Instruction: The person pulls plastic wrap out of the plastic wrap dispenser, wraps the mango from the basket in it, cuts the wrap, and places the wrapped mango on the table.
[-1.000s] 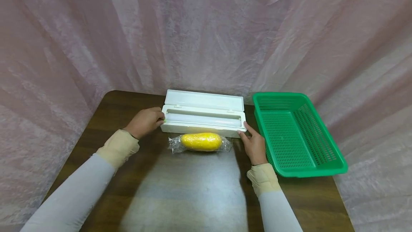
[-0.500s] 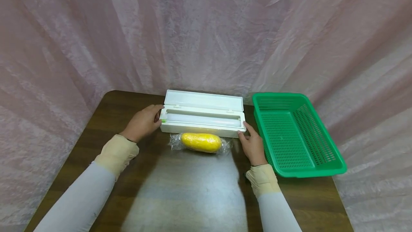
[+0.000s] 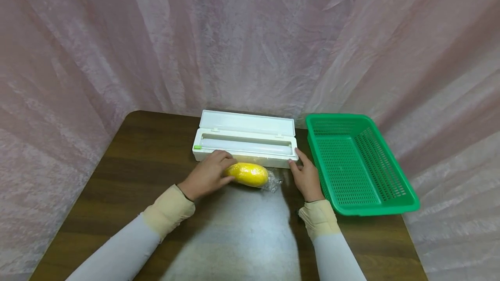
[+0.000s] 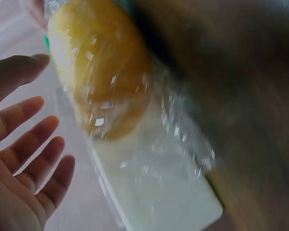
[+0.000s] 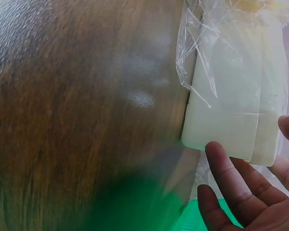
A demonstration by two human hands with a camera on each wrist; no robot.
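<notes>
A yellow oblong thing (image 3: 250, 174), its kind unclear, lies wrapped in clear plastic film on the table. Behind it stands a long white cling film box (image 3: 265, 160) with its lid (image 3: 248, 123) raised and a roll (image 3: 246, 145) inside. My left hand (image 3: 208, 173) reaches over the left end of the yellow thing, thumb and fingers spread around it. In the left wrist view those fingers (image 4: 43, 159) look loosely bent and apart from the wrap. My right hand (image 3: 307, 179) holds the right end of the box, fingertips (image 5: 216, 151) against its end and corner.
A green plastic basket (image 3: 390, 208) with perforated walls stands on the right of the wooden table (image 3: 129, 155). A pale pink curtain (image 3: 250, 47) hangs close behind the table. A small green piece (image 3: 197, 147) sits at the box's left end.
My left hand has let go of the box's left end and moved right and nearer to the yellow thing. That thing has shifted slightly rightward. My right hand stays put.
</notes>
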